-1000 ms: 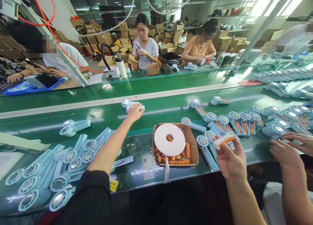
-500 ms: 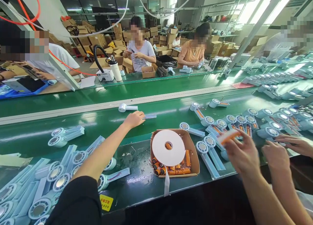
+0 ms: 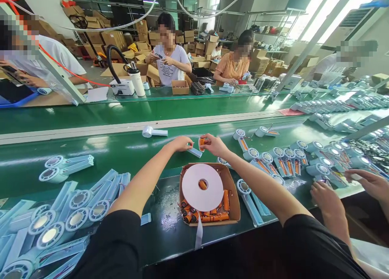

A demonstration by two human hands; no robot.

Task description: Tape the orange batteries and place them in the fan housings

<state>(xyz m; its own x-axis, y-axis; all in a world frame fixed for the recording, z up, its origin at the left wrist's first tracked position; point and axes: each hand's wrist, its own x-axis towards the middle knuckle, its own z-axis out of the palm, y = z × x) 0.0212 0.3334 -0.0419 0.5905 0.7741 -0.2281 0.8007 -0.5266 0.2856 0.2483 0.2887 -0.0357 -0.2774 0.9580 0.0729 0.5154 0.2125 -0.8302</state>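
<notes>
My left hand is closed on a light blue handheld fan body; its open handle points right, and the hand hides its other end. Close beside it, my right hand pinches an orange cylindrical battery with a whitish strip along its edge, just above the handle's end. In front of me, a cardboard box holds several orange batteries. A white roll of tape lies on top of them, its loose end hanging over the box's front.
Several fan bodies are piled at the left; more stand in rows at the right, some with batteries in their handles. A single fan body lies on the green belt. At right, a co-worker's hands work close by. Other people sit opposite.
My right hand has come from the right to the middle, bringing the battery up to the fan body. My left hand still holds the fan body, whose handle has turned toward me.
</notes>
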